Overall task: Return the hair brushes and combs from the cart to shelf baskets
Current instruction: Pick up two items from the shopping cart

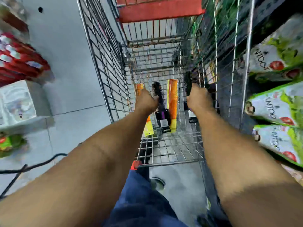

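Head view: both arms down in silver wire cart (pixel 105 51). Left grip (pixel 145 102) closed on black round bristle brush (pixel 158 91); right grip (pixel 197 99) closed on second black brush (pixel 187 82).

Both bare forearms extended forward and downward, roughly parallel. The left hand (pixel 145 100) and right hand (pixel 197 99) were each curled closed, knuckles upward.
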`<state>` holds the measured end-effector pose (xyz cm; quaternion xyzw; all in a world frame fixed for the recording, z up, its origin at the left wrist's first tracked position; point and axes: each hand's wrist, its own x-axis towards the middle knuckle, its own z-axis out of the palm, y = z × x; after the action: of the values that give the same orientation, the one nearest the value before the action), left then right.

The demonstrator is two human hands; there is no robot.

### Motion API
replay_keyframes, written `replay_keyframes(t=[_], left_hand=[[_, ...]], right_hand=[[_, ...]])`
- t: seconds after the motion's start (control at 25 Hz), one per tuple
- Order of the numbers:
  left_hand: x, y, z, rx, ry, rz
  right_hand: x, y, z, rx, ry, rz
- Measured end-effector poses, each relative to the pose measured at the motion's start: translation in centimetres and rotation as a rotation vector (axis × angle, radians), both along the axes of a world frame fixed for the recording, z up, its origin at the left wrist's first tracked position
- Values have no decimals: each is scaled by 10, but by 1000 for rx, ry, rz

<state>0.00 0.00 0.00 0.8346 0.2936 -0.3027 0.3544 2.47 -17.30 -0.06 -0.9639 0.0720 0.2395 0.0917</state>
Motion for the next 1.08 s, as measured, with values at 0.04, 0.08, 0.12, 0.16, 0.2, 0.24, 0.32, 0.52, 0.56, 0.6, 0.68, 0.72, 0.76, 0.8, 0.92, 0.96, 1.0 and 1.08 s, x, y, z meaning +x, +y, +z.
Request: replay_keyframes(t=[0.04,0.08,0.12,0.16,0.2,0.24,0.32,0.52,0.56,0.6,0.68,0.72,0.76,0.8,0.92,0.96,1.0,1.08], left_hand=[[3,-1,-7,-22,27,20],[6,-2,-16,-22,64,51],[6,-2,-25,-27,102,94],[8,-3,-35,-41,132,128],[8,-5,-43,-38,135,136],[9,-6,-48,-32,142,115],[11,-10,-61,-6,167,103],[10,-24,-77,-104,216,259],[12,-26,-78,-115,219,271],[13,-27,-77,-123,222,282],[16,-27,-76,-138,224,308],[16,-27,-75,-145,233,310],[16,-26,-76,-148,229,316],[15,-26,-76,-143,212,322],[12,-26,-74,-134,191,335],[12,-26,-72,-136,192,336],[12,-26,-71,-139,192,331],[11,-24,-73,-144,182,323]], right_hand=[[4,-1,-8,-18,35,-22],[7,-3,-19,-20,37,-39],[8,-5,-28,-36,47,-56],[5,-6,-36,-57,62,-57],[5,-6,-44,-71,77,-60],[6,-5,-49,-83,76,-57],[7,-4,-54,-108,75,-95],[14,-5,-70,-129,41,-215],[14,-4,-70,-130,43,-201],[14,-4,-71,-140,53,-192],[16,-2,-72,-133,71,-238],[17,-1,-73,-136,81,-272],[18,1,-73,-149,95,-300],[20,2,-74,-160,103,-321],[24,7,-73,-167,127,-356],[25,8,-72,-159,130,-372],[25,9,-71,-148,124,-391],[22,10,-70,-109,102,-431]])
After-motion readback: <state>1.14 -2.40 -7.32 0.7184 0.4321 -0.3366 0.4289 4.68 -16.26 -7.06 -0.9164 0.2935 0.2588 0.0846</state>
